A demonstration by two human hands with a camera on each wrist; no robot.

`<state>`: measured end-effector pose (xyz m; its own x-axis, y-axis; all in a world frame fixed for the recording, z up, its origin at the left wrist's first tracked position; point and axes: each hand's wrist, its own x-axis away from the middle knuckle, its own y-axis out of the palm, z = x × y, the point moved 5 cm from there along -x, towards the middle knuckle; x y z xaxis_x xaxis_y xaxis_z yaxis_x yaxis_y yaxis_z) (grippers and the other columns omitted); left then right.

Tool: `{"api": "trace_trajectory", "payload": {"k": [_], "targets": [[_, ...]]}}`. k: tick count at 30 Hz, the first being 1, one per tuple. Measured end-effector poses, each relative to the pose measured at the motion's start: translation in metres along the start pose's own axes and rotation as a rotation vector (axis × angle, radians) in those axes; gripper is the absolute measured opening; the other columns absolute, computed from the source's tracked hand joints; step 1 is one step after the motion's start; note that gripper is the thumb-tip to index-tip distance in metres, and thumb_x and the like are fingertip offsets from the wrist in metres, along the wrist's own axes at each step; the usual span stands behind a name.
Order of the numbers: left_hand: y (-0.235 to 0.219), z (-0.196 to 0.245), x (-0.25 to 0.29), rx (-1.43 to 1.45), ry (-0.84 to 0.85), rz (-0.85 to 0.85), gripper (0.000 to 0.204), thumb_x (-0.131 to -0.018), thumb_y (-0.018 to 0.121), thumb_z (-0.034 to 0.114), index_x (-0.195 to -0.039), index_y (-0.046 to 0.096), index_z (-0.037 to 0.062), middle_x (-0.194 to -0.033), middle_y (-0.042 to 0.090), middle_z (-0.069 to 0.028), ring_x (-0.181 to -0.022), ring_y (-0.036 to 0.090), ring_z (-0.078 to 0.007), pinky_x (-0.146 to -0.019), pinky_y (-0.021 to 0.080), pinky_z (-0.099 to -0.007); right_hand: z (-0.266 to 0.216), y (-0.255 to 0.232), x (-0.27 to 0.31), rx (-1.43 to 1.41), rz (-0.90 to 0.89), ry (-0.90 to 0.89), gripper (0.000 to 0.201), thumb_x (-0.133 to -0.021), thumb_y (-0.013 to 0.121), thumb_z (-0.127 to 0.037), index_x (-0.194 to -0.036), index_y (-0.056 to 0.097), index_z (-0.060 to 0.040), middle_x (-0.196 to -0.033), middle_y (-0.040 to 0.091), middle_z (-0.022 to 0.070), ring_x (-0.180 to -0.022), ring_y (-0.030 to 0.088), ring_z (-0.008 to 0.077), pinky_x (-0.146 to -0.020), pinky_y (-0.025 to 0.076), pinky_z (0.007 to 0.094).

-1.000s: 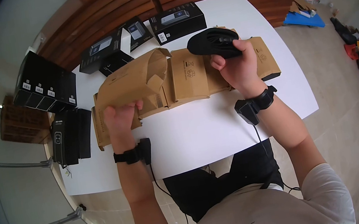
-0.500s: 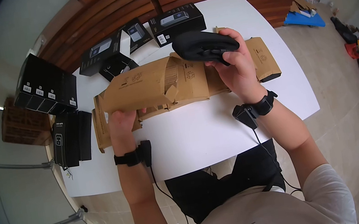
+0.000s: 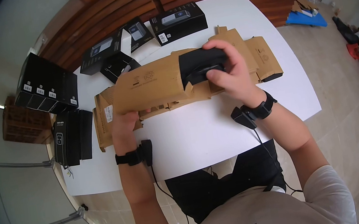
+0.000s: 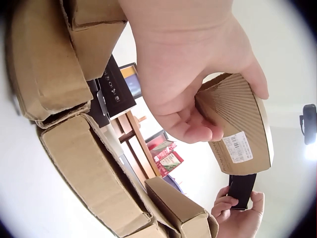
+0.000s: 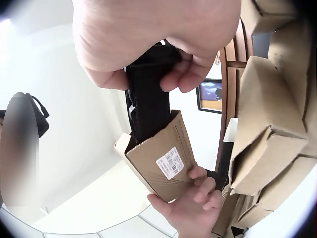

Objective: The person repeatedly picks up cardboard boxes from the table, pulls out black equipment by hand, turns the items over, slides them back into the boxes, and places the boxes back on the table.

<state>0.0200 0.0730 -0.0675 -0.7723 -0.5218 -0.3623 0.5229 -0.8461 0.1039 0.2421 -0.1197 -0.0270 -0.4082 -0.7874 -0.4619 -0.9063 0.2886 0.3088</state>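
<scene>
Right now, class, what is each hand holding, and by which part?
The left hand grips the carton by the end away from the case; the right hand pinches the case by its end outside the carton.

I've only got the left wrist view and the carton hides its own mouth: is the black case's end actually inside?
Observer: Yes, the right wrist view shows the black case partly inside the open end of the carton.
Operator: What's on the carton's face turned away from me?
Observer: Printed symbols, including a recycling mark.
Operator: Anything left of the left hand?
Observer: Black boxes with white labels, beyond the left hand at the table's left side.
</scene>
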Motion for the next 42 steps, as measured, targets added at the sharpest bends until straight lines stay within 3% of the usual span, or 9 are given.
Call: {"api": "trace_trajectory", "payload": {"k": [6, 9, 11, 21, 23, 30, 32, 36, 42], "targets": [[0.03, 0.015, -0.007, 0.13, -0.061, -0.003, 0.09, -0.069, 0.079, 0.006, -0.146, 0.033, 0.0034, -0.107, 0.063, -0.0124, -0.081, 0.064, -0.0216, -0.065, 0.054, -0.0341, 0.007, 0.02, 0.006, 0.09, -0.073, 0.035, 0.066, -0.083, 0.07, 0.003, -0.138, 0.035, -0.0048, -0.126, 0.051, 0.0077, -0.112, 0.056, 0.0142, -0.095, 0.048, 0.0302], [0.023, 0.008, -0.006, 0.224, -0.328, 0.306, 0.102, -0.061, 0.085, 0.009, -0.148, 0.032, 0.0043, -0.109, 0.062, -0.0126, -0.081, 0.064, -0.0229, -0.064, 0.054, -0.0335, 0.01, 0.015, 0.002, 0.056, -0.127, -0.062, 0.075, -0.084, 0.069, 0.002, -0.142, 0.023, -0.0072, -0.13, 0.047, 0.0099, -0.117, 0.053, 0.0158, -0.093, 0.049, 0.0305], [0.018, 0.012, -0.009, -0.101, -0.065, 0.108, 0.031, -0.097, 0.059, 0.019, -0.12, 0.052, -0.0004, -0.09, 0.063, -0.009, -0.065, 0.057, -0.0171, -0.057, 0.048, -0.0293, 0.006, 0.012, 0.001, -0.208, -0.114, -0.051, 0.065, -0.085, 0.066, 0.004, -0.138, 0.029, -0.0059, -0.135, 0.043, 0.0115, -0.117, 0.054, 0.0168, -0.092, 0.049, 0.0287], [0.034, 0.022, -0.004, -0.225, -0.052, -0.014, 0.036, -0.098, 0.055, 0.021, -0.129, 0.048, 0.0041, -0.096, 0.064, -0.0096, -0.072, 0.061, -0.018, -0.059, 0.049, -0.0282, 0.015, 0.009, 0.006, 0.057, -0.054, 0.111, 0.045, -0.091, 0.065, 0.001, -0.134, 0.049, -0.0021, -0.09, 0.068, 0.0015, -0.083, 0.065, 0.0081, -0.066, 0.05, 0.0212], [0.029, 0.011, -0.005, 0.165, -0.11, 0.058, 0.121, -0.056, 0.094, 0.041, -0.149, 0.027, 0.0003, -0.109, 0.064, -0.0109, -0.081, 0.066, -0.0195, -0.067, 0.054, -0.0305, 0.017, 0.008, 0.007, 0.084, -0.08, 0.138, 0.039, -0.09, 0.066, 0.001, -0.127, 0.055, -0.0008, -0.101, 0.067, 0.0054, -0.082, 0.064, 0.0079, -0.068, 0.051, 0.0213], [0.039, 0.017, 0.006, 0.072, -0.181, 0.021, 0.11, -0.064, 0.091, 0.034, -0.148, 0.028, 0.0004, -0.106, 0.065, -0.0104, -0.079, 0.065, -0.02, -0.068, 0.054, -0.0291, 0.017, 0.008, 0.004, -0.08, -0.04, 0.053, 0.023, -0.092, 0.065, -0.001, -0.114, 0.064, 0.002, -0.12, 0.061, 0.0105, -0.086, 0.064, 0.0087, -0.075, 0.054, 0.023], [0.029, 0.011, 0.006, -0.174, -0.201, 0.122, 0.05, -0.095, 0.059, 0.012, -0.139, 0.039, 0.001, -0.096, 0.065, -0.0074, -0.072, 0.063, -0.0167, -0.063, 0.053, -0.0296, 0.014, 0.011, 0.005, 0.012, -0.086, 0.057, 0.018, -0.092, 0.063, -0.001, -0.109, 0.067, 0.0034, -0.123, 0.06, 0.009, -0.088, 0.064, 0.0092, -0.076, 0.053, 0.0227], [0.016, 0.011, -0.002, -0.446, -0.153, 0.079, 0.04, -0.095, 0.059, 0.012, -0.131, 0.046, -0.0009, -0.089, 0.065, -0.007, -0.065, 0.06, -0.0142, -0.058, 0.048, -0.0273, 0.009, 0.016, 0.007, 0.082, -0.134, 0.019, 0.023, -0.091, 0.064, -0.002, -0.113, 0.068, 0.0011, -0.122, 0.06, 0.0075, -0.085, 0.063, 0.0086, -0.074, 0.052, 0.0217], [0.006, 0.005, 0.004, -0.462, -0.101, -0.127, 0.058, -0.09, 0.061, 0.053, -0.121, 0.056, 0.0046, -0.1, 0.064, -0.0068, -0.078, 0.06, -0.0221, -0.065, 0.046, -0.0344, 0.001, 0.022, 0.008, 0.42, -0.253, -0.213, 0.032, -0.089, 0.066, -0.001, -0.121, 0.065, 0.0007, -0.118, 0.059, 0.012, -0.083, 0.06, 0.0107, -0.07, 0.05, 0.0236]]}}
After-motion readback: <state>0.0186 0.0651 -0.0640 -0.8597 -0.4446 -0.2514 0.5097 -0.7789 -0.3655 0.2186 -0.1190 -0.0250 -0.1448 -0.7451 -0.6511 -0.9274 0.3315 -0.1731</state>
